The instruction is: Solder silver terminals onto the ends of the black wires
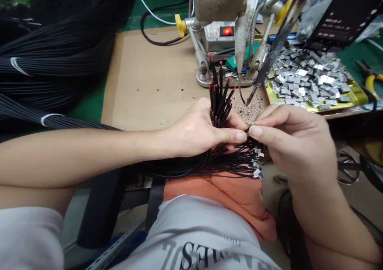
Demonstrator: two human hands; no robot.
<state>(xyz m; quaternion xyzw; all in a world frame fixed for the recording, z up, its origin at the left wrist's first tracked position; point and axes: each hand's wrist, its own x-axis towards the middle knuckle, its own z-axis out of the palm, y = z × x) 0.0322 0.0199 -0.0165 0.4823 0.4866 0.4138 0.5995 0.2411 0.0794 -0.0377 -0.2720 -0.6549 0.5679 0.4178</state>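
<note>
My left hand [206,128] is closed round a bundle of black cables [220,98], whose stripped ends with red tips stick up above the fingers. Its thumb and forefinger reach right and meet my right hand [287,132]. There the right thumb and forefinger pinch the end of one black cable [247,129]; whether a metal piece sits in the pinch is hidden. Below both hands, more black cables lie across my lap, with small silver connectors [256,170] on their ends. Just above the right hand hang a soldering iron tip [250,98] and a thin bent wire feed [241,92].
A soldering stand [223,34] with a lit red switch [227,31] rises at the back of a cardboard sheet [149,82]. Right of it, a yellow tray [356,100] holds a heap of silver connectors. Thick cable bundles [44,74] lie left; yellow-handled pliers [371,82] lie far right.
</note>
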